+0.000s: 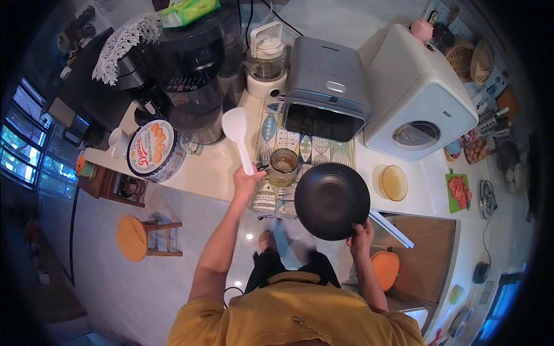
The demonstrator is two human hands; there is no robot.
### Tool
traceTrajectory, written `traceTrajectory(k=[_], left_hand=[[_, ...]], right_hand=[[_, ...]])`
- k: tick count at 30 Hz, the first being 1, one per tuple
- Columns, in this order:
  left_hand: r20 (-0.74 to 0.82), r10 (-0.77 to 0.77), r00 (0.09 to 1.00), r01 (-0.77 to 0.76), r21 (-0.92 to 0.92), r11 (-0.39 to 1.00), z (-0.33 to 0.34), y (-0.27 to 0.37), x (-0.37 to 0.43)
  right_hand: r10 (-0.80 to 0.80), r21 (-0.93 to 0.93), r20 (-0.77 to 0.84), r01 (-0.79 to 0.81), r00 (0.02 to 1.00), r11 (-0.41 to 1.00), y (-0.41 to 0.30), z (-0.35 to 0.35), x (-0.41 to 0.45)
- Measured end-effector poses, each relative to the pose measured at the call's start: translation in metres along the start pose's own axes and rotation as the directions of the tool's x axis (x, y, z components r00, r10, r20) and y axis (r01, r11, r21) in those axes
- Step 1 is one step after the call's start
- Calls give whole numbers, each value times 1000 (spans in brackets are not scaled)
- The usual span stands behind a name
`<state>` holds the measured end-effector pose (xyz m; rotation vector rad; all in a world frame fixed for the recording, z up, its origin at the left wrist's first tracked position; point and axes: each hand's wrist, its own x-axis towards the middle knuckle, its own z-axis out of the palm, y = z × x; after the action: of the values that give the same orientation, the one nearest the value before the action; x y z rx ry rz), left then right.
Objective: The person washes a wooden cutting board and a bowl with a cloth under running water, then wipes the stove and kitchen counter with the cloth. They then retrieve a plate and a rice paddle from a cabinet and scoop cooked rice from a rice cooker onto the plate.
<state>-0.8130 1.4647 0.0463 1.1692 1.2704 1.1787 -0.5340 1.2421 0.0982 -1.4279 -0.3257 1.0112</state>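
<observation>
My left hand [245,184] grips the lower end of a white spatula [236,129], whose broad head points away from me. A small dark item [262,167] shows at my left fingertips, too small to name. Close to the right of that hand, a glass mug [284,166] stands on the fish-patterned mat [267,129]. My right hand [362,235] holds a round black shallow bowl [332,201] by its near rim. The bowl is over the counter's front edge and hides part of the mat.
Behind the mat stand a grey toaster oven [326,69] and a glass kettle [267,60]. A white appliance [415,99] and an amber glass bowl [394,183] are at right. A cookie tin [152,149] sits left. Below the right counter, a drawer or door edge [391,228] juts out.
</observation>
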Motion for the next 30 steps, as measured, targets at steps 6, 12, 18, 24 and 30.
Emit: traceTrajectory(k=[6,12,18,24,30], left_hand=[[-31,-17,999,17,-23,1000,-74,7,40],[-144,-47,988,44,-20,999,-98,-1,47],[-245,-56,968,45,-53,998,-103,-8,50],[-358,-53,932,38,-49,998,-93,-11,35],[-424,273,864,-89,405,910,-93,-8,21]], right_hand=[[45,61,-32,-43,998,997,34,50,29],[3,6,120,-3,993,1000,41,94,78],[131,-145,242,-98,961,985,23,105,122],[-184,-778,343,389,921,493,-61,114,147],[-719,-454,681,852,143,-260,-182,187,193]])
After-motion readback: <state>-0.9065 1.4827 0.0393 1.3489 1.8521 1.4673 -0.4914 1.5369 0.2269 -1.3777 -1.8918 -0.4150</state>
